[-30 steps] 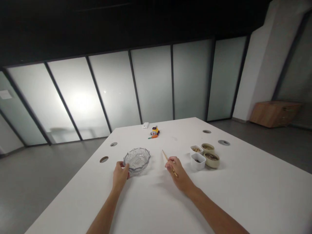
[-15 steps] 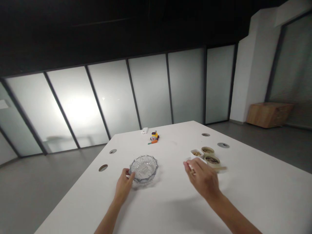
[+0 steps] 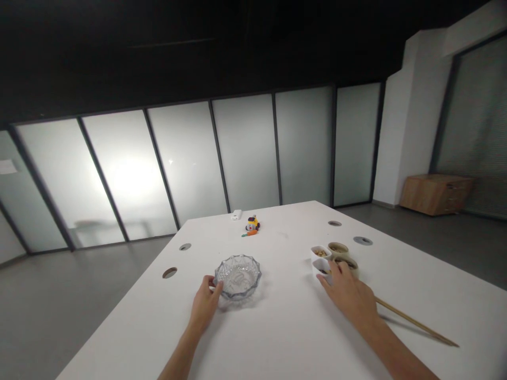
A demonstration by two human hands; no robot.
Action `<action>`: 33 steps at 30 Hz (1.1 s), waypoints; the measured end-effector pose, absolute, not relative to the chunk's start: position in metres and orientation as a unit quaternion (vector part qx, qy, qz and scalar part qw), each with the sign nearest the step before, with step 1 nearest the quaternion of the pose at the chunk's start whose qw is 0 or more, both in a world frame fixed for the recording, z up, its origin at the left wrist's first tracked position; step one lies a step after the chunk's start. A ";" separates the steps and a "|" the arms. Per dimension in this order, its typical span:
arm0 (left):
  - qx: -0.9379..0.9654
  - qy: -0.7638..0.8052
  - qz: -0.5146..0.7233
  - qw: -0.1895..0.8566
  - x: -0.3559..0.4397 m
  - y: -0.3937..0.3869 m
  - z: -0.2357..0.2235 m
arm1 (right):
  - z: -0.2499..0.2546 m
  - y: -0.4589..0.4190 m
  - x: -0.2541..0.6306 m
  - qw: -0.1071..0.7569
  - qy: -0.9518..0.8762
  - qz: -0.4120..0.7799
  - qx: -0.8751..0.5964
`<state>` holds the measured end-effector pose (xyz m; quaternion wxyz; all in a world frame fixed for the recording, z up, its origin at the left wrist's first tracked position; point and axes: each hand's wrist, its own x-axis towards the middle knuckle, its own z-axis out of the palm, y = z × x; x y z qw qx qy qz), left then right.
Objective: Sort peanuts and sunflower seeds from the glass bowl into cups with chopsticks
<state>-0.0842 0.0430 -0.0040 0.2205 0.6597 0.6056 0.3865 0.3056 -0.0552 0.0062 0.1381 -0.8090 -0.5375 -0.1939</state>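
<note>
Two hands work apart on the white table [image 3: 273, 332], and each carries its own risk. The left hand [image 3: 206, 303] has thumb and fingers closed on the near-left rim of the glass bowl [image 3: 237, 293], which sits just to its right; pressing down or tugging there could tip or slide it. The right hand [image 3: 354, 298] reaches over the near white cup [image 3: 316, 271], thumb low by its near side and fingers across its right rim; whether they pinch the cup or something in it, I cannot tell. Because the far white cup [image 3: 313, 255] and both tan bowls [image 3: 355, 269] crowd just beyond those fingers, a sideways knock could spill their small contents. Behind the right hand's heel, wooden chopsticks [image 3: 415, 321] trail toward its wrist side; if loosely tucked in the palm, which is hidden, they could slip or catch a bowl.
</note>
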 end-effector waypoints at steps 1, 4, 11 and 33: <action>0.659 0.606 0.387 0.221 -0.084 0.043 -0.004 | 0.005 -0.055 0.307 0.140 -0.535 -0.199 -0.809; 0.657 0.607 0.390 0.219 -0.083 0.043 -0.004 | 0.000 -0.055 0.309 0.169 -0.536 -0.214 -0.799; 0.659 0.602 0.395 0.220 -0.082 0.042 -0.004 | -0.002 -0.050 0.296 0.222 -0.555 -0.204 -0.775; 0.647 0.629 0.378 0.206 -0.075 0.038 -0.005 | 0.009 0.014 0.174 0.265 -0.787 -0.228 -0.507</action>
